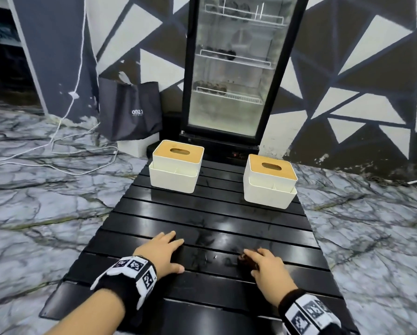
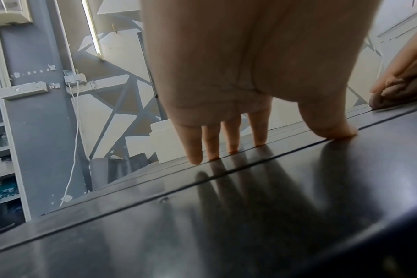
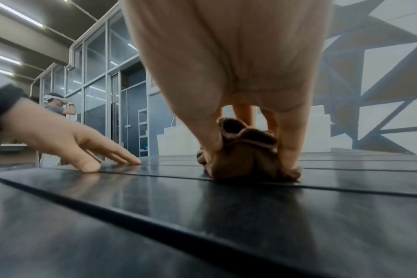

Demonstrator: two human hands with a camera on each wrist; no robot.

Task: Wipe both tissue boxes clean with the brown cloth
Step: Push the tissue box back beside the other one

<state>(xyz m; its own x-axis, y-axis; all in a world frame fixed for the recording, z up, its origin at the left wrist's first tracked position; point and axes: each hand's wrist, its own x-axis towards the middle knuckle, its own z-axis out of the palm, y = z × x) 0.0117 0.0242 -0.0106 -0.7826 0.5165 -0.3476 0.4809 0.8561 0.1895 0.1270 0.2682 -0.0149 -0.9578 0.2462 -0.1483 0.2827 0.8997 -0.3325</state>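
Two white tissue boxes, left [image 1: 176, 165] and right [image 1: 270, 181], stand upright, bamboo-lidded, well apart; the brown cloth [image 3: 244, 156] sits bunched nearer.

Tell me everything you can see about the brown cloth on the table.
The brown cloth is a small, dark brown piece of soft fabric, bunched into a crumpled wad with open folds on top. It sits on the near part of the black slatted table, pinched between thumb and fingers of the right hand, well short of both tissue boxes.

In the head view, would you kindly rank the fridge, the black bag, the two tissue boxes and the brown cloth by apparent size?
1. Fridge
2. Black bag
3. Left tissue box and right tissue box: alike, not ranked
4. Brown cloth, mostly hidden under the right hand
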